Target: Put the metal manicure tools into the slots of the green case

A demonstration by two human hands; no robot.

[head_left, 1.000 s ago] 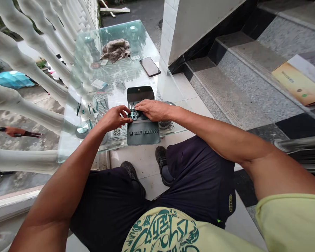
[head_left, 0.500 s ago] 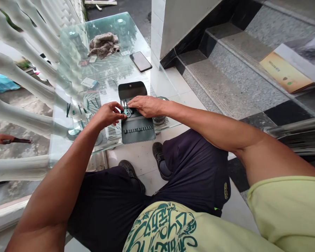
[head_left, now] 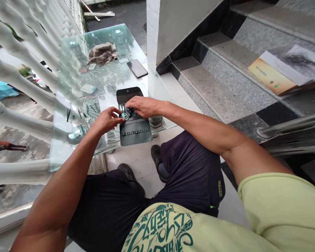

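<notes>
An open black tool case [head_left: 135, 131] lies on the glass table [head_left: 68, 154] in front of me. My left hand [head_left: 107, 119] pinches the handles of small green scissors [head_left: 125, 116] at the case's left edge. My right hand [head_left: 141, 106] lies palm down across the middle of the case, its fingertips curled on the scissors and the case's strap. The scissors' blades are mostly hidden under my fingers. Several small green-handled tools [head_left: 85, 112] lie loose on the glass to the left of my left hand.
Further back on the glass lie a dark phone [head_left: 137, 68], a crumpled brownish cloth [head_left: 102, 53] and small cards [head_left: 88, 88]. White balusters [head_left: 21, 59] stand to the left. Granite steps [head_left: 220, 73] rise on the right, with a cardboard box [head_left: 275, 71] on them.
The view has shifted a little. Both hands stay at the case; my left fingers have closed in on the scissors' handles and my right hand has slid slightly left over them.
</notes>
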